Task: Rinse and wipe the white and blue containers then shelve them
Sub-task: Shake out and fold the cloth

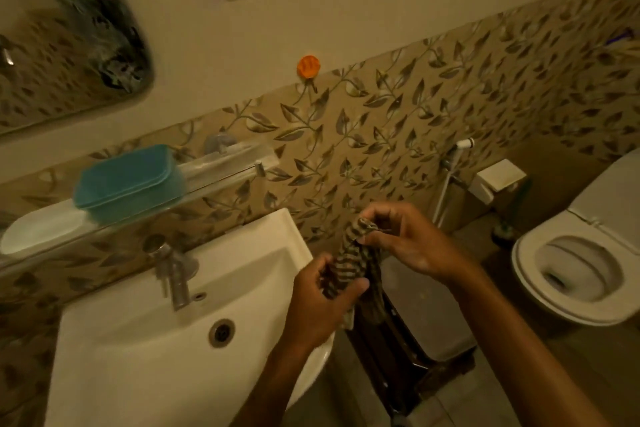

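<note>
My two bare forearms reach in from the bottom edge, and between them hangs a striped cloth (356, 265), soft and crumpled, banded dark and pale. My left hand (325, 302) is clenched around its lower part, thumb pressed across the stripes. My right hand (405, 243) pinches the bunched top end between fingertips and thumb, so the cloth runs twisted from one hand to the other, just off the right rim of the sink (145, 350).

The sink is smooth white ceramic, squared at the back and rounded at the front, with a round metal drain (221, 332) and a plain cylindrical steel tap (173, 270) behind it.

Above the tap runs a clear glass shelf (221, 166). The blue container (130, 182), a rounded rectangular plastic box with its lid on, sits on that shelf. The white container (41, 230), oval and glossy, sits beside it on the left.

The wall is tiled with a leaf pattern; a small orange hook (308, 66) sticks to the plain wall above. To the right stands a white toilet (581, 270), lid up.
</note>
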The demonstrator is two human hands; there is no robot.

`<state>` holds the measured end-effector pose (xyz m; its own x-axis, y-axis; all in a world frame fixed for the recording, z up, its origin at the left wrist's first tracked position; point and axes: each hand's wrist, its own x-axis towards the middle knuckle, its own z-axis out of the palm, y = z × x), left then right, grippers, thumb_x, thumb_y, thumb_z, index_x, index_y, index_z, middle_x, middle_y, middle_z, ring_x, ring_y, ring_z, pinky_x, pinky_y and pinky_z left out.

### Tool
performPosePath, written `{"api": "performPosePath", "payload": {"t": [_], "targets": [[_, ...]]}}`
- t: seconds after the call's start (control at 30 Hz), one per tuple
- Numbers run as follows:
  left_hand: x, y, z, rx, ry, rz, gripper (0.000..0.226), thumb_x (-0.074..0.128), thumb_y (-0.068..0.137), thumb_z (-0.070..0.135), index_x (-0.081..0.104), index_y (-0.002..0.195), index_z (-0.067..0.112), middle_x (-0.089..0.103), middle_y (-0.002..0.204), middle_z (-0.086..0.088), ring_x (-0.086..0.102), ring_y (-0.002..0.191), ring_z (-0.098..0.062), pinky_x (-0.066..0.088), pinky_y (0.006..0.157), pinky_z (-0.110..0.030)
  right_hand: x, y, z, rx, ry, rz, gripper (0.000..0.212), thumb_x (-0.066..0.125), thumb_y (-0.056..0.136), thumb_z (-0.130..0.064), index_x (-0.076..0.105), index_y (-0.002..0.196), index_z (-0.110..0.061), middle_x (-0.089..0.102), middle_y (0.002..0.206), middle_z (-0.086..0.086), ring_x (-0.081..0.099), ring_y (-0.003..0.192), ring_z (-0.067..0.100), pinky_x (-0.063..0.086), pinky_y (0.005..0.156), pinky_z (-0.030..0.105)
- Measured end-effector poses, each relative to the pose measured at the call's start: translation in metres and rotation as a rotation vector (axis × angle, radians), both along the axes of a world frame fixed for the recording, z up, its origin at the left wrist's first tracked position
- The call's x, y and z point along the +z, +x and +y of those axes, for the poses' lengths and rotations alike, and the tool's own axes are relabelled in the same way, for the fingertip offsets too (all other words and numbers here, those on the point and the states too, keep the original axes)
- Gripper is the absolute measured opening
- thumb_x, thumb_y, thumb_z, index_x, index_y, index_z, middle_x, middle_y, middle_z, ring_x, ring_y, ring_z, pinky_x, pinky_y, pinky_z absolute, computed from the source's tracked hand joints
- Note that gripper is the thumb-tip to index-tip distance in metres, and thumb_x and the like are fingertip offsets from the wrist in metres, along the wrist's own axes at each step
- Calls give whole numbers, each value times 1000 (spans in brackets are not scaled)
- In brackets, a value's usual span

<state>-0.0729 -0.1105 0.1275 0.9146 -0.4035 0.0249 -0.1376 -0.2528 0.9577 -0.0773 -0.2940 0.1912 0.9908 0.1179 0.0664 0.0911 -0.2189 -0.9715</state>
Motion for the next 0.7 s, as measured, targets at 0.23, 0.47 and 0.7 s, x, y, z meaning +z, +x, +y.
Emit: {"api": "performPosePath", "payload": {"t": [0.23, 0.47, 0.7], "targets": [[-90, 0, -84, 151, 347, -82, 13, 53, 92, 28, 60, 101, 22, 65, 90, 2, 63, 83, -13, 54, 74, -40, -82, -2, -100, -141, 16, 105, 27, 57, 88, 6, 61, 79, -20, 64, 75, -10, 61, 75, 1, 48, 68, 17], [-156, 29, -158, 68, 457, -56, 26, 49, 97, 27, 60, 115, 12, 64, 99, 2, 58, 80, -2, 43, 71, -6, -174, 14, -201, -307, -95, 170, 4, 56, 90, 5, 58, 90, 8, 61, 86, 23, 60, 82, 28, 49, 76, 44], [-199, 93, -202, -53, 547, 2, 19, 49, 97, 15, 62, 99, 2, 60, 85, -10, 60, 82, -31, 36, 60, -25, -247, 62, -258, -296, -312, 219, 3, 58, 90, 0, 59, 88, -2, 60, 85, 20, 58, 83, 30, 48, 77, 43]]}}
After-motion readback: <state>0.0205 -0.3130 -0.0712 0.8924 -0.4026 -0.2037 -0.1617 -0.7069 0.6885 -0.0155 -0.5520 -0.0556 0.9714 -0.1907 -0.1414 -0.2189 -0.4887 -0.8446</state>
